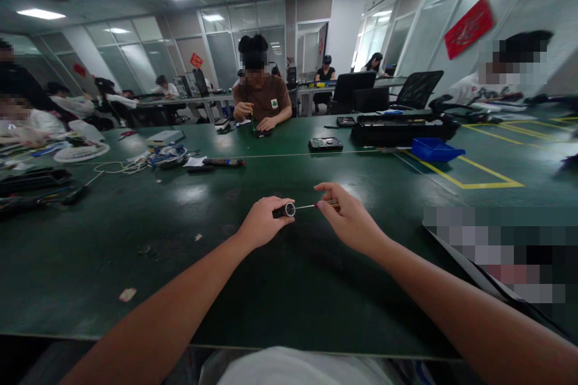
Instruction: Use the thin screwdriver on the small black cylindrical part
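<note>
Near the middle of the green table (253, 289), my left hand (265, 221) grips a small black cylindrical part (284, 211) whose round, light-rimmed end faces me. My right hand (345, 216) holds a screwdriver (333, 203) by its handle, with the thumb and fingers around it. The thin metal shaft (306, 207) points left and its tip meets or nearly meets the right side of the black part; the exact contact is too small to tell.
Ahead lie a hard drive (326, 144), a long black device (404, 128) and a blue tray (436, 150). A pen-like tool (223, 162) and tangled cables (166, 156) are on the left. Across the table, a person (262, 99) works with a yellow-handled tool.
</note>
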`<state>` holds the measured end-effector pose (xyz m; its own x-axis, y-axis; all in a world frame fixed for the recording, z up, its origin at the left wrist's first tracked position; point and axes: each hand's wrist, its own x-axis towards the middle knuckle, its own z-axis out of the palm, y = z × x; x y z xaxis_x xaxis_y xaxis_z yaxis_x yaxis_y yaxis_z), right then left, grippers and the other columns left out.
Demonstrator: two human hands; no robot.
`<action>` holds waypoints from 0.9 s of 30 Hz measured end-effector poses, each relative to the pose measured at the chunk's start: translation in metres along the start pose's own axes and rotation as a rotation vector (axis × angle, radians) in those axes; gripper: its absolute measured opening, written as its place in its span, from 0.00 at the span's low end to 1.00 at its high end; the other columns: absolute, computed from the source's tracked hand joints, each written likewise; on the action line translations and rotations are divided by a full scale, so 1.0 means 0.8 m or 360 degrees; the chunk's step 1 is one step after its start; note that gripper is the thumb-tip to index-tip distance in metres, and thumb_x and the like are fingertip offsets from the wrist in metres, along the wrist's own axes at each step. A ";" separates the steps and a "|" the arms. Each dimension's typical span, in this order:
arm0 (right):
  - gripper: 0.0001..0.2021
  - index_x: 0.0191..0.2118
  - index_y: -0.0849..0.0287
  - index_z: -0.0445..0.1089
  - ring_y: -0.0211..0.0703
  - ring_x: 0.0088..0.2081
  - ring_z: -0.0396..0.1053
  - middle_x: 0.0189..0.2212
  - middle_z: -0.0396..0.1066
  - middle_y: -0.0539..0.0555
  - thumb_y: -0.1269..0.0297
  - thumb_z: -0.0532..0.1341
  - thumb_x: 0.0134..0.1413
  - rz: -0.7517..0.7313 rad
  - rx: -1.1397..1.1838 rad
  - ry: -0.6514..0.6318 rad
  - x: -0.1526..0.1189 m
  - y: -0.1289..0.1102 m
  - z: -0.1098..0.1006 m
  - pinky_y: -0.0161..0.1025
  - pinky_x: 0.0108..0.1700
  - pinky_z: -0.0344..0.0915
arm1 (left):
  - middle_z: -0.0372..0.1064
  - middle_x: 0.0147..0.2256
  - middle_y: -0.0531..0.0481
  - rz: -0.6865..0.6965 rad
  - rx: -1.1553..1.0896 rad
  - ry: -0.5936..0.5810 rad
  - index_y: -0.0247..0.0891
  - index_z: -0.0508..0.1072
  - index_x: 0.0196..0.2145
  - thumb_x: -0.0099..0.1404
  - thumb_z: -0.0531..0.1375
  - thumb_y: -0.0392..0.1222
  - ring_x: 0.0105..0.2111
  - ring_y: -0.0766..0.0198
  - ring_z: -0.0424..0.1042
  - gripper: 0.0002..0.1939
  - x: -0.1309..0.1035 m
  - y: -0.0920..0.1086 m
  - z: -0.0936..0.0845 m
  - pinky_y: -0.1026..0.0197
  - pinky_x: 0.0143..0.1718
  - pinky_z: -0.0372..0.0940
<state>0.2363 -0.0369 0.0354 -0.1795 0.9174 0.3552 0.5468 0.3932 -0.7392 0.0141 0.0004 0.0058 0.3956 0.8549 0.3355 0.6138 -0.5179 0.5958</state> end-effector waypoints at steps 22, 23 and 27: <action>0.13 0.37 0.58 0.68 0.44 0.33 0.71 0.30 0.71 0.53 0.52 0.58 0.58 0.0392 0.0928 0.0188 0.011 0.005 0.007 0.46 0.42 0.70 | 0.73 0.49 0.48 0.0067 0.0035 0.0076 0.45 0.74 0.51 0.60 0.66 0.40 0.49 0.56 0.69 0.20 0.000 0.009 -0.003 0.51 0.54 0.60; 0.14 0.36 0.57 0.67 0.43 0.31 0.71 0.29 0.69 0.53 0.51 0.57 0.58 0.0508 0.1118 0.0200 0.013 0.009 0.008 0.46 0.41 0.71 | 0.73 0.49 0.49 0.0090 0.0058 0.0113 0.45 0.74 0.51 0.61 0.66 0.40 0.50 0.56 0.69 0.20 0.000 0.010 -0.004 0.50 0.55 0.59; 0.11 0.33 0.56 0.65 0.42 0.28 0.68 0.26 0.66 0.52 0.54 0.58 0.58 0.0683 0.1318 0.0329 0.020 0.023 0.010 0.46 0.37 0.73 | 0.74 0.47 0.49 0.0011 0.0105 0.0107 0.45 0.75 0.51 0.60 0.67 0.40 0.48 0.56 0.70 0.20 0.003 0.007 -0.005 0.50 0.53 0.60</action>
<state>0.2366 -0.0148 0.0228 0.0928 0.9957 -0.0048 -0.2344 0.0171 -0.9720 0.0158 -0.0008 0.0129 0.3547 0.8502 0.3890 0.6559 -0.5228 0.5444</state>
